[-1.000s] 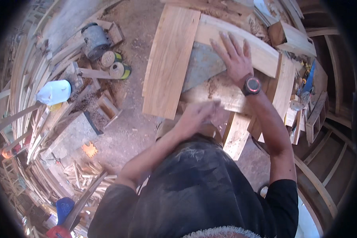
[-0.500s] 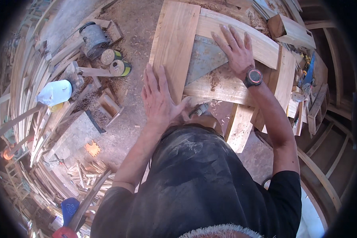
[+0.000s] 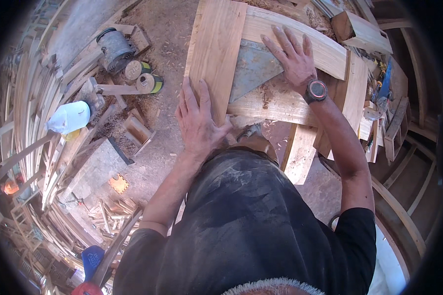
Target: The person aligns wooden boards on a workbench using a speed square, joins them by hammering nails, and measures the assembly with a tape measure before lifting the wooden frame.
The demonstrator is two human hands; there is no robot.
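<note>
A wide wooden board [image 3: 216,54] lies lengthwise in front of me. My left hand [image 3: 199,123] rests on its near end and left edge, fingers stretched and thumb out to the right. To the right, a second pale board [image 3: 322,51] runs crosswise. Between the two lies a flat grey triangular plate [image 3: 255,70], its left side against the wide board. Open and palm down, my right hand [image 3: 296,64] presses with spread fingers on the crosswise board and the plate's right part. A watch [image 3: 317,90] sits on my right wrist.
Under the boards runs a thick timber [image 3: 275,105] strewn with shavings. On the left floor stand a grey motor-like cylinder [image 3: 115,49], two cans [image 3: 149,83], a translucent jug [image 3: 69,118] and stacked wood strips [image 3: 22,105]. At right are a hollow wooden box [image 3: 362,32] and a blue-handled saw [image 3: 384,88].
The view has shifted slightly. Both hands remain at about the same places on the boards, and the plate still lies between them.
</note>
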